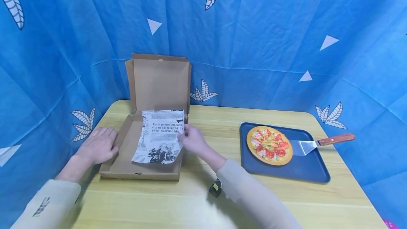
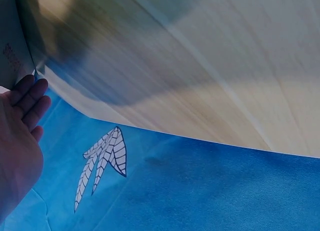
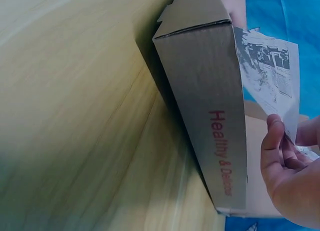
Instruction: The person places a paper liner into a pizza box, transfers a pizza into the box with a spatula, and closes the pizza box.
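While your right hand (image 1: 194,140) pinches the right edge of a printed paper sheet (image 1: 163,135), the head view places that sheet over the floor of a cardboard box (image 1: 152,176), whose lid (image 1: 162,84) stands raised behind. Your left hand (image 1: 98,146) rests at the box's left wall, fingers extended, with no hold on the sheet. The paper looks light, thin and limp, apt to crease or tear under a tug; a flat pinch near an edge or corner should suit it best. The widest room appears to be on your right, where the table (image 1: 203,116) shows between the box and a dark tray (image 1: 286,172) bearing a pizza (image 1: 269,146) and a wood-handled spatula (image 1: 336,139). A blue curtain (image 1: 270,27) hangs behind the far edge.

From the left wrist, your fingers appear loosely straight beside the box, near the table's edge; how firmly they press, you cannot tell.

At the right wrist, your thumb and fingers meet on the paper with scarcely a gap. The sheet rises past the rim of a wall lettered "Healthy & Delicious," an edge that could snag a drooping corner.
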A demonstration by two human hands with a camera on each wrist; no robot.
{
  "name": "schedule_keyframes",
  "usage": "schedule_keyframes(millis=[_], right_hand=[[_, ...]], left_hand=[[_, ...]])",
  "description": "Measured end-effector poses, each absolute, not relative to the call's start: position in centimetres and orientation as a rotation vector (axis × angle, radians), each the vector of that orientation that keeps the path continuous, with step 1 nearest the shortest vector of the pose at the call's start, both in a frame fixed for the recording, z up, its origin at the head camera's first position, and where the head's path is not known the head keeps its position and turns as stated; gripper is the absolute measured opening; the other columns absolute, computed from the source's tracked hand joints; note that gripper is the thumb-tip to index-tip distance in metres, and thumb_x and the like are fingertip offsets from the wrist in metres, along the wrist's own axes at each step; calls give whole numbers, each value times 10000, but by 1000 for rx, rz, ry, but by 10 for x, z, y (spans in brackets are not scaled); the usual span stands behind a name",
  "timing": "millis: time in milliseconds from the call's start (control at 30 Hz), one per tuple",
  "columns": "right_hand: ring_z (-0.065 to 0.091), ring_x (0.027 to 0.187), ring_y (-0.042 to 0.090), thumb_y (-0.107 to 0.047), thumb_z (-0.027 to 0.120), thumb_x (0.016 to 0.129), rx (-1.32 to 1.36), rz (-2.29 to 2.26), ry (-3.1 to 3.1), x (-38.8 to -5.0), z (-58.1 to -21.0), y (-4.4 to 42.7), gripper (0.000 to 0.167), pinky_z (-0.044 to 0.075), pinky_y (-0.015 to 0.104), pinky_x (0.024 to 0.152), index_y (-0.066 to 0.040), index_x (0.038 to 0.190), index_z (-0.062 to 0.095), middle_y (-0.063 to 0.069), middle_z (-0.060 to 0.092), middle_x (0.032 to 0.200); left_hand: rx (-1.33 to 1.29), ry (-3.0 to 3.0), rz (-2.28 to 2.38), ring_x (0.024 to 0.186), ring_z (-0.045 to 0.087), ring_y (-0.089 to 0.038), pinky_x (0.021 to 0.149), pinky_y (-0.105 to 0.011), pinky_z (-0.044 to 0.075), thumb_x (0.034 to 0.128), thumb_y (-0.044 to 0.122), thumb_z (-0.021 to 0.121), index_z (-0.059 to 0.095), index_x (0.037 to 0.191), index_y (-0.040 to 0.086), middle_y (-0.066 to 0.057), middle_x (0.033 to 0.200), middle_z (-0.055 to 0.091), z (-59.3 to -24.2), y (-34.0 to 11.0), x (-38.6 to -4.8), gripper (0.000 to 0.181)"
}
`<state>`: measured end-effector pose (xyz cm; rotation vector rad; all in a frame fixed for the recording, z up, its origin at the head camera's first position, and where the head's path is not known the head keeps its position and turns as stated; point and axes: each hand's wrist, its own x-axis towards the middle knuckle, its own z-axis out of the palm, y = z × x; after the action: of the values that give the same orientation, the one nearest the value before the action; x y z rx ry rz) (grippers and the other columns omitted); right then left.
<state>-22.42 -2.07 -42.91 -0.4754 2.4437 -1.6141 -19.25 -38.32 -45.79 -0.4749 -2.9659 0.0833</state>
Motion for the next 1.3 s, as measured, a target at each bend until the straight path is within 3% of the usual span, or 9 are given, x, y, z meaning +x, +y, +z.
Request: schedule_keyframes(millis=[200, 433, 800, 1000, 1033, 1167, 1300], right_hand=[[606, 712, 150, -65, 619, 997, -517, -1521, 2432, -224, -425, -34, 409, 534, 236, 561, 34, 1391, 569, 124, 698, 1056], [579, 690, 135, -70, 628, 995, -580, -1428, 2472, -225, -430, -48, 308, 524, 231, 569, 2, 1294, 641, 73, 683, 934], [407, 491, 84, -13, 608, 975, -548, -1342, 2395, -225, -437, -68, 522, 339, 189, 407, 15, 1484, 501, 20, 645, 805], [390, 469, 83, 9, 599, 975, -511, -1302, 2407, -227, -439, -75, 488, 324, 193, 396, 26, 1455, 514, 70, 697, 875], [393, 468, 81, 17, 606, 966, -507, -1292, 2419, -227, -440, -76, 500, 329, 191, 396, 33, 1456, 507, 95, 717, 968], [383, 449, 79, 52, 644, 922, -500, -1247, 2461, -229, -441, -78, 662, 335, 186, 391, 52, 1536, 398, 195, 708, 1213], [417, 467, 93, 69, 682, 873, -489, -1202, 2494, -230, -442, -80, 775, 378, 190, 401, 49, 1569, 342, 191, 697, 1229]], left_hand=[[-488, -2953, 91, 1024, 553, -414, 1027, -608, 419, 913, 251, 656, 583, 1075, -48, -171, 1002, 593, -458, -384, -193, 348], [-486, -2953, 93, 1049, 558, -428, 1044, -618, 414, 916, 250, 650, 589, 1096, -59, -193, 1035, 607, -457, -382, -193, 363], [-512, -2937, 102, 1026, 565, -421, 1019, -607, 428, 899, 243, 674, 591, 1030, -30, -166, 990, 595, -457, -384, -191, 315], [-503, -2943, 96, 1055, 566, -430, 1039, -609, 419, 907, 245, 663, 597, 1074, -51, -189, 1034, 610, -457, -384, -191, 346], [-504, -2942, 94, 1063, 567, -434, 1043, -610, 416, 909, 245, 660, 598, 1082, -56, -195, 1044, 612, -457, -384, -191, 352], [-507, -2946, 84, 1101, 564, -449, 1066, -617, 401, 915, 246, 646, 597, 1117, -69, -219, 1093, 620, -456, -384, -191, 377], [-507, -2955, 82, 1129, 557, -456, 1084, -622, 388, 921, 251, 636, 592, 1142, -74, -233, 1129, 620, -455, -382, -191, 395]])
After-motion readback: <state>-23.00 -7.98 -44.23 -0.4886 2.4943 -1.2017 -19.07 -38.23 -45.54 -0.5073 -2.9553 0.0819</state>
